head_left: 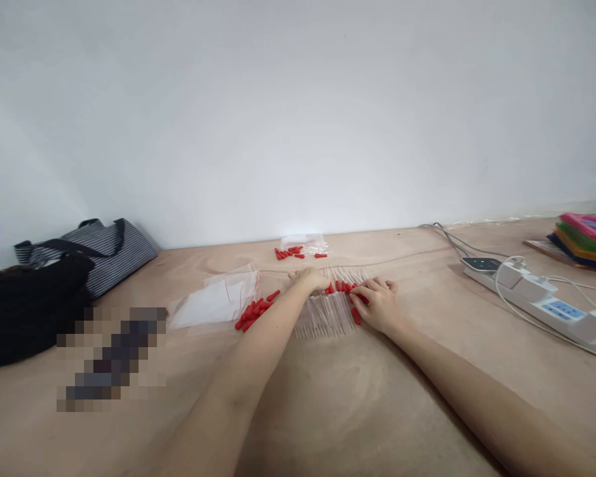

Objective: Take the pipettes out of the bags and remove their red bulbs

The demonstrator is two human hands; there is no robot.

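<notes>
Thin clear tubes (322,319) lie side by side in a row on the table, with red rubber dropper bulbs (344,287) across their middle and more tubes (345,273) behind. My left hand (308,281) reaches over the left end of this row. Its fingers are curled down by the red bulbs, their tips mostly hidden. From the right, my right hand (380,303) has thumb and forefinger closed around a red bulb at the row's end. A loose red bulb (356,316) lies just below that thumb. Beside my left forearm is a pile of red bulbs (252,313), partly covered by the arm.
Clear zip bags (211,301) lie left of the pile. At the back sits another bag (302,242) with loose red bulbs (288,252). A power strip (551,308) with cables is at right, near coloured trays (589,238). A striped bag (114,255) and black bag (34,308) stand left.
</notes>
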